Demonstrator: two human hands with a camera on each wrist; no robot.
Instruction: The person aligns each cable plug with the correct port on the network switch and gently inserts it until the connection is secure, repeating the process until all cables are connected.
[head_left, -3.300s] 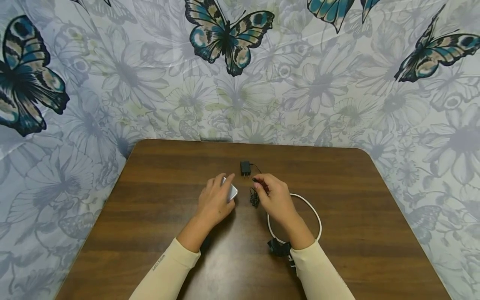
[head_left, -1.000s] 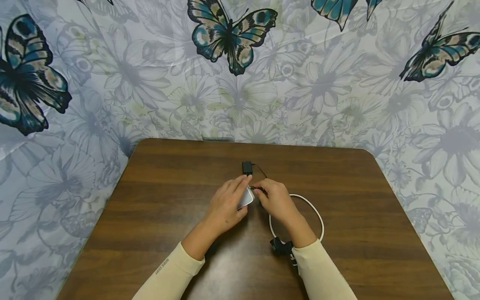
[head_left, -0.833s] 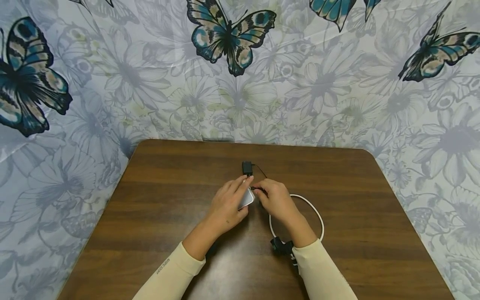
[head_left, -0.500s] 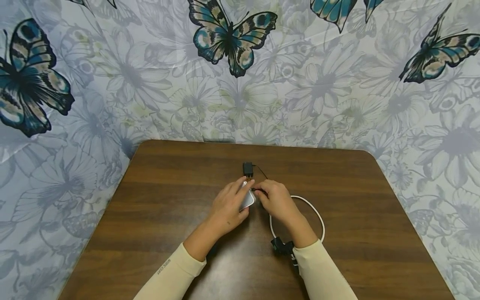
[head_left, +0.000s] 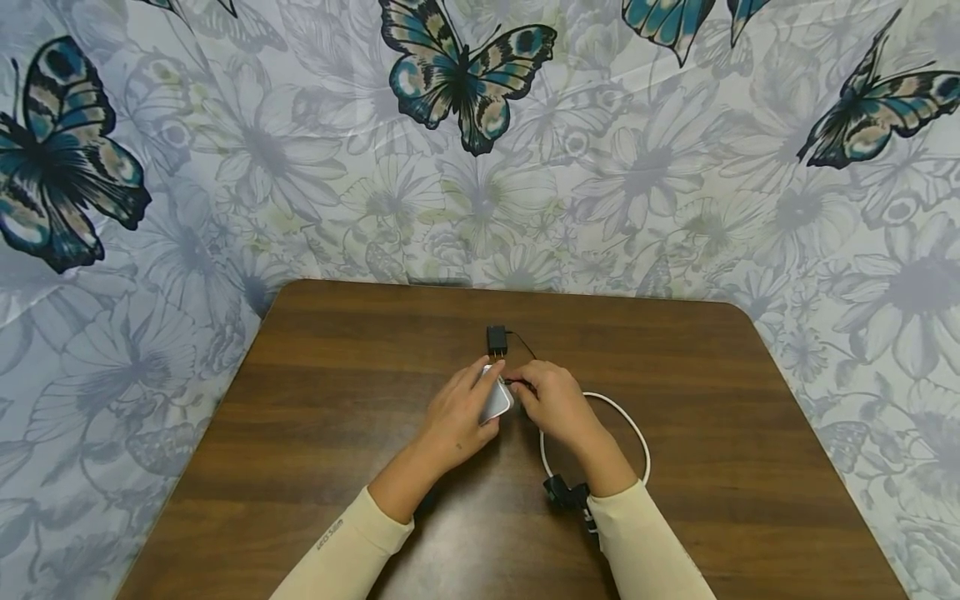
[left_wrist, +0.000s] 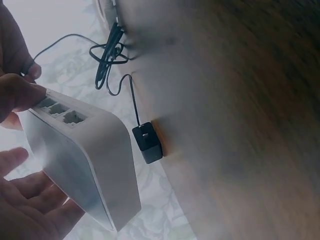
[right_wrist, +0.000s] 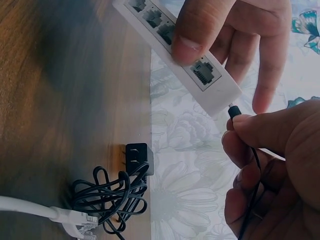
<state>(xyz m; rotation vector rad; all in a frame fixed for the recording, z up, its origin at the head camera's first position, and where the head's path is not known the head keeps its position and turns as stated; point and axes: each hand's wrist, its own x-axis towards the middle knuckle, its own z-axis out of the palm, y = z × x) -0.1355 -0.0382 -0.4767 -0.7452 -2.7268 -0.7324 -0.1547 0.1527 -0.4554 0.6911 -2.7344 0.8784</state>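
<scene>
A white network switch with a grey face is gripped by my left hand. In the right wrist view, my left thumb lies across the row of ports on the switch. My right hand pinches a black barrel plug between thumb and finger. Its thin metal tip meets the end of the switch; how deep it sits cannot be told. From the plug, the black cord runs down past my right fingers. In the left wrist view, several ports line the edge of the switch.
A black power adapter with two prongs lies beyond my hands on the wooden table. Its cord is bundled beside it. A white network cable loops near my right forearm, its clear connectors by the bundle.
Since the oldest frame, my left hand has moved right with the switch, and my right hand has brought the plug against its end. Over the last second, both hands barely shift.
</scene>
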